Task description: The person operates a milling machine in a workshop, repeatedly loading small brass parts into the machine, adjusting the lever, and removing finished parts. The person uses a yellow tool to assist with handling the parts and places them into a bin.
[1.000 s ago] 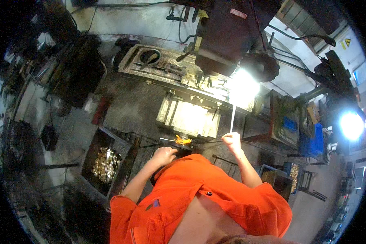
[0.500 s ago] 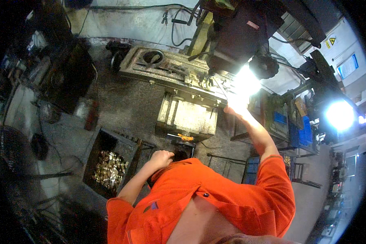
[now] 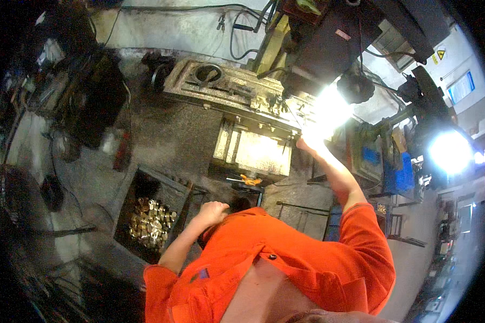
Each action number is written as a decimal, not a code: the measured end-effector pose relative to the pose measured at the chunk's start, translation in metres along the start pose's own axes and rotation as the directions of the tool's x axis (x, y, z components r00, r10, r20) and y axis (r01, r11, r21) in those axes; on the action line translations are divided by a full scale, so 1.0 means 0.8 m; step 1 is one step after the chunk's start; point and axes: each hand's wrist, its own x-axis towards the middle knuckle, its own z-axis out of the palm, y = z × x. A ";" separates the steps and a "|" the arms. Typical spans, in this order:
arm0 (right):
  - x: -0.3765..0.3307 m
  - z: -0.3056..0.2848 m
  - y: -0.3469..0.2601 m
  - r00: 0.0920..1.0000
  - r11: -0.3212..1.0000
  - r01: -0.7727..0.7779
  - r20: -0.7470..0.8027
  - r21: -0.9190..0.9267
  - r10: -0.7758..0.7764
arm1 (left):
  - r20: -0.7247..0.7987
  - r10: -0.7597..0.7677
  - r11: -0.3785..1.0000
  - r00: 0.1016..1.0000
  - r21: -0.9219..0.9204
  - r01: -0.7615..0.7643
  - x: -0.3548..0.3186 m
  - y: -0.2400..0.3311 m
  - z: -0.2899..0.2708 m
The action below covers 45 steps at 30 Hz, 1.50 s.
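Two hands: left hand (image 3: 214, 211), right hand (image 3: 309, 142); one crate (image 3: 140, 185) of many brass fittings (image 3: 152, 225); one drill press (image 3: 328, 48).

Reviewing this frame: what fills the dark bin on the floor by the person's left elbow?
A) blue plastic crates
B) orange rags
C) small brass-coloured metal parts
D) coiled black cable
C: the bin holds a heap of small shiny brass-coloured parts, lying just left of the left forearm, whose left hand is closed near the machine's front.
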 end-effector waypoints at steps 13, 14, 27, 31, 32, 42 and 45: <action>-0.024 -0.101 0.041 0.910 -0.306 -0.134 0.240 0.942 0.339 | 0.034 0.053 0.998 0.998 0.010 -0.054 0.051 0.032 -0.007; -0.026 -0.117 0.037 0.949 0.281 -0.029 -0.062 0.959 0.308 | 0.004 0.055 0.998 0.998 0.021 -0.055 0.055 0.035 -0.008; 0.091 -0.080 0.171 0.992 0.651 -0.013 0.090 0.759 -0.086 | -0.062 -0.266 0.961 0.962 -0.091 0.260 0.057 0.066 -0.028; 0.089 -0.045 0.199 0.973 0.750 -0.104 0.224 0.653 -0.060 | -0.066 -0.386 0.908 0.920 -0.202 0.366 0.055 0.087 -0.047; 0.085 -0.038 0.205 0.970 0.769 -0.129 0.239 0.626 -0.033 | -0.052 -0.411 0.892 0.910 -0.228 0.390 0.056 0.084 -0.046; -0.067 -0.059 0.186 0.741 0.583 -0.670 0.458 0.460 0.490 | -0.113 -0.261 0.923 0.959 -0.319 0.214 0.126 0.058 -0.155; -0.069 -0.061 0.182 0.683 0.588 -0.717 0.545 0.375 0.486 | -0.288 -0.083 0.970 0.954 -0.244 0.010 0.205 0.036 -0.206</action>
